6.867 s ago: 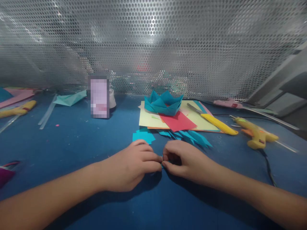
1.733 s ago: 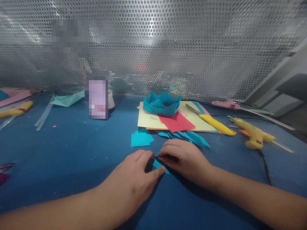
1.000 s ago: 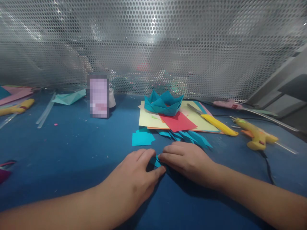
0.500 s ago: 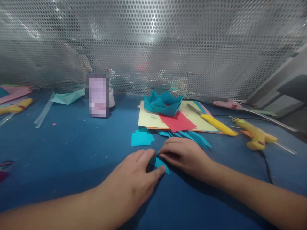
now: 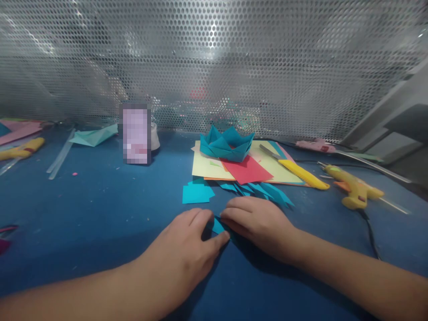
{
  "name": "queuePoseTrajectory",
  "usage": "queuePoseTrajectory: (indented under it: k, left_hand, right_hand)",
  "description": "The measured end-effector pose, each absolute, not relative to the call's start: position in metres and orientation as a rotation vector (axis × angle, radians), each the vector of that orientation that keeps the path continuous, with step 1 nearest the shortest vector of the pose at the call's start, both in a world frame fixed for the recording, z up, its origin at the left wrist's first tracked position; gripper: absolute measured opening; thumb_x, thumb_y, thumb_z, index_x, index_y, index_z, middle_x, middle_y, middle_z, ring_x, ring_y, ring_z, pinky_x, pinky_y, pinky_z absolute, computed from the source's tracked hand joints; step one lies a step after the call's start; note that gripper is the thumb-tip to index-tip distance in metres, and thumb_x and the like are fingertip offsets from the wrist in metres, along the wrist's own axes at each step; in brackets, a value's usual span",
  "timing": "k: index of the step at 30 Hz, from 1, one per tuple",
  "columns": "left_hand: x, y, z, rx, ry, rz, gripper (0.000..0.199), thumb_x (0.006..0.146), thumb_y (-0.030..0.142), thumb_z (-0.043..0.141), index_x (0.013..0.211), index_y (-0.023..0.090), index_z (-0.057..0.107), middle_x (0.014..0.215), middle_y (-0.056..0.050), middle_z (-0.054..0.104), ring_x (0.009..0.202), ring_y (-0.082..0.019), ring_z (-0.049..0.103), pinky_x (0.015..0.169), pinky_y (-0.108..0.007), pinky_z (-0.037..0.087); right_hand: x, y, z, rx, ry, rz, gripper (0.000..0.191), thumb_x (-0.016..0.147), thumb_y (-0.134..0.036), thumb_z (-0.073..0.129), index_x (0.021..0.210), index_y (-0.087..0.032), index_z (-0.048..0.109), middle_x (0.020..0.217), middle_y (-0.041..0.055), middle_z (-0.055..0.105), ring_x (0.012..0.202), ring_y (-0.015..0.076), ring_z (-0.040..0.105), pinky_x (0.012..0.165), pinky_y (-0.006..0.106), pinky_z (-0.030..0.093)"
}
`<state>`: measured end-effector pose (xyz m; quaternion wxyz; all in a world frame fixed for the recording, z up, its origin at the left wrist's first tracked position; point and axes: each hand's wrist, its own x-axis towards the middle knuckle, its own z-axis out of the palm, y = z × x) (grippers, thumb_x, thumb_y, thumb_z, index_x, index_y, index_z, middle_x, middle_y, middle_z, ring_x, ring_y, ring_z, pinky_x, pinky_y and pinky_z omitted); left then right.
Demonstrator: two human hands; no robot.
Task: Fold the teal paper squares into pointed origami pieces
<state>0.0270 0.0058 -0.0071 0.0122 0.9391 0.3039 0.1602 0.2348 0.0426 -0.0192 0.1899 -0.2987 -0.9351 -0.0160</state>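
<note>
A small folded piece of blue paper (image 5: 218, 226) lies on the blue table between my hands. My left hand (image 5: 190, 240) holds it from the left, thumb on its near end and forefinger at its far end. From the right, my right hand (image 5: 252, 218) has its fingers closed together at the paper's edge and covers part of it. Just beyond are small blue paper squares (image 5: 196, 194) and several pointed blue folded strips (image 5: 272, 192). A blue folded-paper crown shape (image 5: 227, 145) sits behind them on stacked coloured sheets (image 5: 203, 167).
A yellow utility knife (image 5: 302, 173) rests over the sheets' right edge, blade out. Farther right lies a yellow glue gun (image 5: 356, 187) with a black cord. A phone (image 5: 136, 133) stands upright at back left, before a perforated metal panel (image 5: 214, 58). Clear glue sticks (image 5: 62, 156) lie left.
My right hand has shifted slightly nearer and over the blue paper, covering more of its right end. My left hand keeps nearly the same place.
</note>
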Motion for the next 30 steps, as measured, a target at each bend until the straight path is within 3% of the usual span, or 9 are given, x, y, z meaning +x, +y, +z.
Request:
queuePoseTrajectory:
  k: [7,23,30]
  left_hand:
    - [0.0256,0.0066,-0.0097,2.918,0.948,0.534,0.032,0.085,0.009,0.047,0.110,0.017,0.064,0.089,-0.014,0.057,0.086,-0.029,0.058,0.064,-0.047,0.055]
    - [0.0257,0.0065,-0.0094,2.910,0.943,0.476,0.031,0.088,0.011,0.043,0.111,0.018,0.063,0.095,-0.014,0.057,0.091,-0.028,0.057,0.071,-0.046,0.055]
    - [0.0252,0.0073,-0.0134,2.937,0.936,0.573,0.029,0.086,0.011,0.047,0.108,0.017,0.063,0.090,-0.013,0.059,0.086,-0.028,0.057,0.066,-0.045,0.055]
  right_hand:
    - [0.2393,0.0438,-0.0170,-0.744,-2.690,-0.087,0.024,0.096,-0.019,0.044,0.094,-0.017,0.067,0.082,0.0059,0.067,0.070,0.0157,0.059,0.060,0.026,0.043]
    - [0.2408,0.0445,-0.0110,-0.611,-2.787,-0.165,0.037,0.099,-0.015,0.029,0.099,-0.012,0.066,0.085,0.0093,0.066,0.068,0.0179,0.056,0.059,0.028,0.044]
    - [0.2430,0.0458,-0.0084,-0.558,-2.871,-0.161,0.030,0.096,-0.012,0.035,0.103,-0.010,0.064,0.087,0.0099,0.066,0.071,0.0193,0.055,0.062,0.029,0.045]
